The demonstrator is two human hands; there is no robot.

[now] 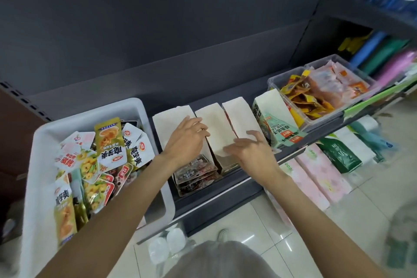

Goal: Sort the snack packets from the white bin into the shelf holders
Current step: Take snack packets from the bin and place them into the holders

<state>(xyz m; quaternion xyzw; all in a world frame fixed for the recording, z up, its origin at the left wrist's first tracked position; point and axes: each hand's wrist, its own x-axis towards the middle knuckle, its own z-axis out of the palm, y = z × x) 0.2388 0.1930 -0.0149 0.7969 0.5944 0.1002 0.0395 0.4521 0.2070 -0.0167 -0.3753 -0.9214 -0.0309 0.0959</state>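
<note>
White cardboard shelf holders stand beside the white plastic bin; the left hand and right hand rest open on 2 holders.

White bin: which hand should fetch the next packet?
Left. The left hand rests on the holders right beside the white bin; the right hand is farther away, on the middle holder.

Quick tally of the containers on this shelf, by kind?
White bin holding mixed snack packets: 1
White cardboard shelf holders: 4, the first, second, third and fourth
Clear plastic tubs of packets: 2, the nearer and the farther
Total: 7 containers
</note>
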